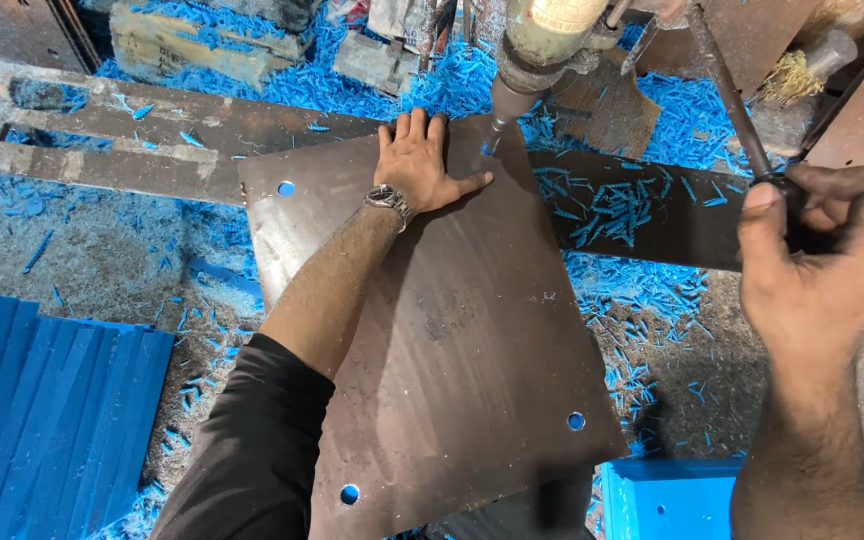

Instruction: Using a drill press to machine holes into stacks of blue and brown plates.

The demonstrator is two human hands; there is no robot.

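A large dark brown flat sheet [472, 350] lies under a drill press, with round holes near three of its corners. My left hand [420, 160] lies flat, fingers spread, on the sheet's far edge, a watch on its wrist. Just right of my thumb the drill bit [493, 138] touches the sheet's far right corner. The drill head [550, 40] hangs above it. My right hand [817, 250] is closed around the end of the press's dark feed lever [727, 90], which slants up to the machine.
Blue plastic shavings [612, 205] cover the bench and floor around the sheet. A rusty metal frame [122, 140] lies far left. Blue slats [42, 400] are stacked at lower left, and a blue block [667, 495] sits at the bottom right. A brush [802, 70] rests far right.
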